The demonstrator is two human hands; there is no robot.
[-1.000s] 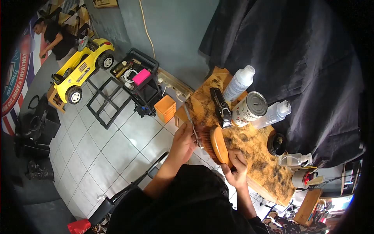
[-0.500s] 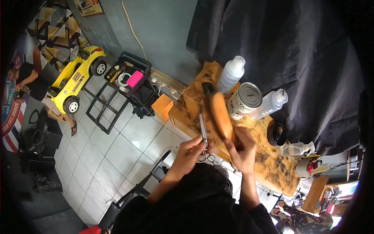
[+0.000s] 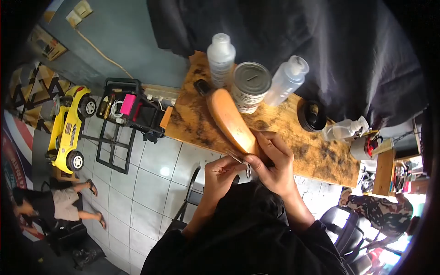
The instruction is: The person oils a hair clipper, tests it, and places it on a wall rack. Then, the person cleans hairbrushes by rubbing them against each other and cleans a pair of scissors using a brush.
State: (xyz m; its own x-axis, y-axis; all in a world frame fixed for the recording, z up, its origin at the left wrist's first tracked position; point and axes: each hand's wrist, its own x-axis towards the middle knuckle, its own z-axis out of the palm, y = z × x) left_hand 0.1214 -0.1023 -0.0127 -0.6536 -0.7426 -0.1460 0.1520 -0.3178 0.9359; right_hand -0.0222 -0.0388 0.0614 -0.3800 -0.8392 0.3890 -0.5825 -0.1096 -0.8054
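Note:
My right hand is closed around the lower end of a curved, orange-brown wooden brush; its bristles are hidden. The brush slants up and left over the table. My left hand pinches a pair of metal scissors at chest height. Their blades tilt up and left near the brush's lower end, and the finger rings hang between my hands. My right thumb lies close to the scissors; whether it touches them I cannot tell. Beyond the brush stand a lidded tin and a white-capped bottle.
The wooden table also bears a clear bottle, a black bowl and a spray bottle. A black trolley and yellow toy car stand left. One person sits left, another right.
The view has shifted. My hands have drawn together, and the scissors have tipped from nearly upright to a slant beside the brush's lower end. The brush stays in my right hand.

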